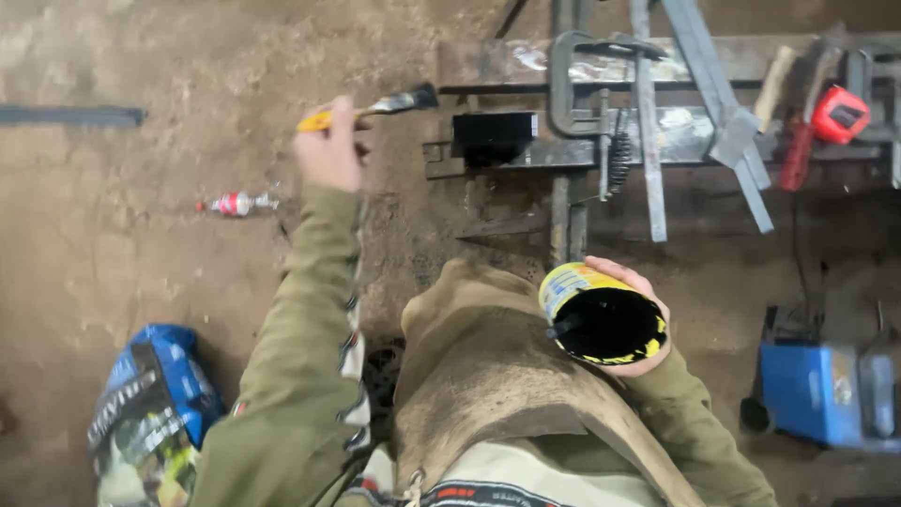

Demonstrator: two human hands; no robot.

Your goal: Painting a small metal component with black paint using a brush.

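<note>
A metal frame (657,141) of welded bars stands over the dirt floor (122,235) at the top of the view, its long bars running left to right. Along its near bar sits a short black-painted block (493,134), glossy and dark against the bare grey steel around it.

The can (601,319) comes next in size: a round tin with a yellow rim and label, tipped so its mouth faces the camera, its inside coated black. The right hand (643,324) is wrapped round its far side, fingers curled over the wall, holding it just above the person's lap and below the frame.

The left hand (328,150) is raised out to the left, closed round the yellow handle of a paintbrush (375,108). The brush lies nearly level, its long axis running left to right with a slight upward tilt, and its dark bristles point right toward the black block (a short gap still shows between bristle tip and steel). So the painted block lies to the right of the brush hand and above the can hand; the brush hand is the nearer of the two, and the hands are well apart.

A clamp (568,84), a red tape measure (838,115), a blue bag (155,404) and a small bottle (235,203) lie around.
</note>
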